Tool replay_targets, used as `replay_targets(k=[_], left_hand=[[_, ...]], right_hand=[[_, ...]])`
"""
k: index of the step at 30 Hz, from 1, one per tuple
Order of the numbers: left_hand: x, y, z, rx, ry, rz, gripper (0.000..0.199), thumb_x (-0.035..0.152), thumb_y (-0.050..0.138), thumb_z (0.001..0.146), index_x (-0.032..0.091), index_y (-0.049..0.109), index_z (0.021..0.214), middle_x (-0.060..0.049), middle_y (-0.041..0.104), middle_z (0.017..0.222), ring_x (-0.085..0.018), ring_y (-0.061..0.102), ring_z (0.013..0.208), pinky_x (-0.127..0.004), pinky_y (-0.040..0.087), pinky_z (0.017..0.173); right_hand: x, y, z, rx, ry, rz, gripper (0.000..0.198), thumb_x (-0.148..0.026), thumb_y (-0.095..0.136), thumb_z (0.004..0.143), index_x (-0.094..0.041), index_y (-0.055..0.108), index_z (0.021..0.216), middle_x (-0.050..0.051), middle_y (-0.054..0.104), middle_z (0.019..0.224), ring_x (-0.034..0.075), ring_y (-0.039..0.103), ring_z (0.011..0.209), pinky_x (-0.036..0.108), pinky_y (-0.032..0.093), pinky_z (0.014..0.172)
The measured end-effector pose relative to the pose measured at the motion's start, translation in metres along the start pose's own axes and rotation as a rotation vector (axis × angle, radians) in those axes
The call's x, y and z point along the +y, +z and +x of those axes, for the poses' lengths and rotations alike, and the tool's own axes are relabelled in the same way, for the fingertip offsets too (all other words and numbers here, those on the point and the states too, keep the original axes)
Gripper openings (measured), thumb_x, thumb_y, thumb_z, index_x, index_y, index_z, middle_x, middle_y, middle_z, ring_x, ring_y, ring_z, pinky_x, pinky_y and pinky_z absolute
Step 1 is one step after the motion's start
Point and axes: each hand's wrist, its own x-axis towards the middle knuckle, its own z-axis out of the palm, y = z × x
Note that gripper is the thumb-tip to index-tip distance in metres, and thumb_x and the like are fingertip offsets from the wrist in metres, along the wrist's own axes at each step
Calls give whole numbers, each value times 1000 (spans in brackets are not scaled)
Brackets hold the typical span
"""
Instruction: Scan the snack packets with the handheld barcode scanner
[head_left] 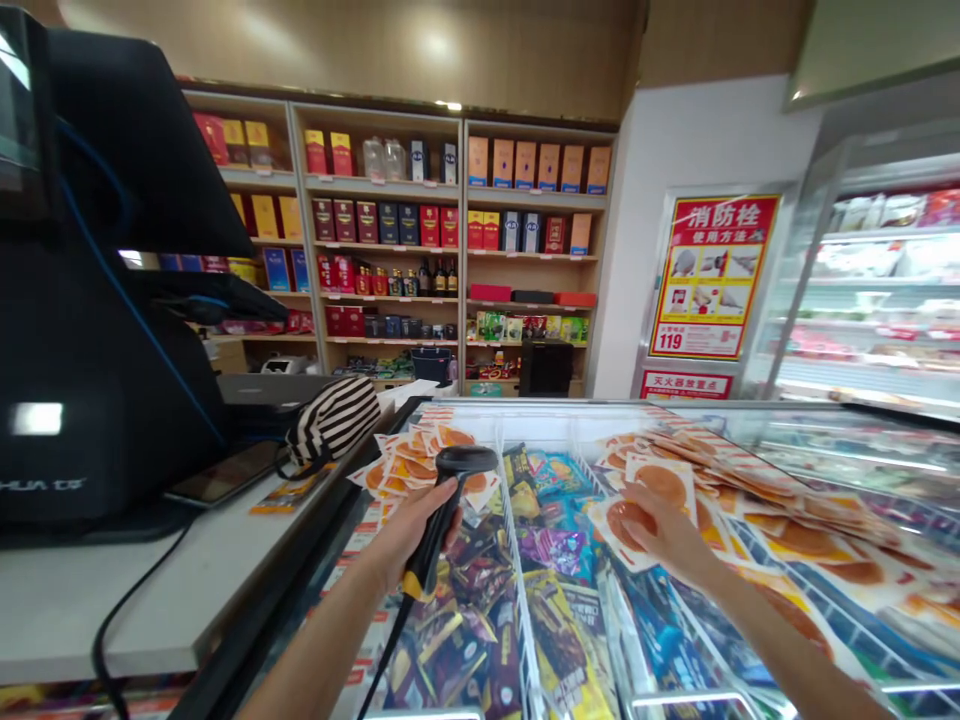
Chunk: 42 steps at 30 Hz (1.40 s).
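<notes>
My left hand is wrapped round the handle of a black barcode scanner with a yellow-tipped base, its cord trailing down. The scanner head is up, over the glass-topped freezer. On the right side, my right hand is closed on a flat white packet showing a round orange-brown disc. Close beside it lies a pile of similar packets, spread over the freezer's right part. Another pile of such packets sits behind the scanner, at the freezer's left.
Wrapped ice creams in several colours fill the freezer's wire-divided sections. On the left counter are a black checkout terminal, a phone and a striped pouch. Shelves of boxed goods stand behind.
</notes>
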Motion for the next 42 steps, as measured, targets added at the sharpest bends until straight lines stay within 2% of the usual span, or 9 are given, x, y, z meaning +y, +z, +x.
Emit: replay_targets(k=[7, 12, 14, 18, 21, 27, 32, 38, 42], left_hand=[[-6, -9, 1, -24, 6, -1, 33, 45, 50, 66, 13, 52, 72, 0, 54, 56, -7, 46, 42, -19, 34, 41], [-7, -7, 3, -30, 9, 15, 32, 46, 50, 66, 14, 50, 70, 1, 52, 52, -8, 46, 40, -19, 32, 39], [-6, -6, 7, -18, 0, -10, 32, 46, 50, 65, 14, 48, 68, 1, 52, 52, -8, 46, 40, -19, 32, 38], [-4, -5, 19, -6, 7, -77, 33, 47, 50, 64, 15, 47, 65, 1, 52, 52, -7, 45, 39, -18, 32, 38], [-2, -6, 23, -12, 29, -97, 32, 47, 50, 65, 15, 47, 66, 1, 53, 53, -7, 45, 39, -19, 33, 39], [5, -15, 13, -13, -3, -108, 33, 47, 50, 65, 14, 47, 62, 2, 49, 47, -6, 42, 36, -18, 29, 36], [4, -19, 8, 0, -1, -164, 30, 45, 49, 67, 14, 47, 67, 1, 50, 51, -6, 42, 38, -18, 29, 37], [4, -22, 3, -5, 21, -172, 31, 45, 48, 67, 15, 48, 72, 2, 51, 55, -6, 43, 40, -18, 30, 40], [3, -23, 2, -42, -1, -170, 31, 45, 49, 66, 14, 48, 72, 2, 51, 54, -6, 44, 40, -18, 30, 40]], right_hand=[[-3, -32, -33, -367, -51, -72, 76, -23, 58, 44, -22, 41, 117, 10, 30, 129, 28, 24, 118, 43, 19, 95], [-27, -33, -36, -440, -98, -37, 73, -19, 53, 46, -24, 41, 118, 8, 36, 126, 26, 33, 113, 38, 27, 92], [-34, -29, -35, -438, -123, -19, 69, -17, 48, 50, -23, 40, 118, 7, 40, 123, 23, 38, 110, 33, 31, 90], [-44, -14, -27, -301, -218, -35, 52, -13, 38, 61, -24, 45, 112, 5, 51, 111, 19, 47, 100, 30, 36, 83], [-47, -6, -20, -268, -183, -76, 39, -15, 32, 68, -25, 52, 100, 4, 60, 94, 17, 54, 86, 29, 40, 74], [-51, -5, -13, -309, -209, -55, 60, -18, 45, 55, -23, 42, 114, 7, 52, 110, 22, 49, 96, 33, 37, 82], [-50, 2, -9, -270, -218, -73, 55, -13, 42, 56, -28, 46, 109, 4, 58, 99, 21, 54, 87, 33, 41, 76], [-34, 17, 10, -226, -154, -39, 35, -31, 40, 69, -27, 52, 103, 4, 55, 107, 21, 50, 97, 33, 37, 83], [-28, 11, 23, -297, -77, -113, 57, -20, 52, 53, -24, 47, 110, 7, 47, 117, 25, 48, 99, 33, 38, 81]])
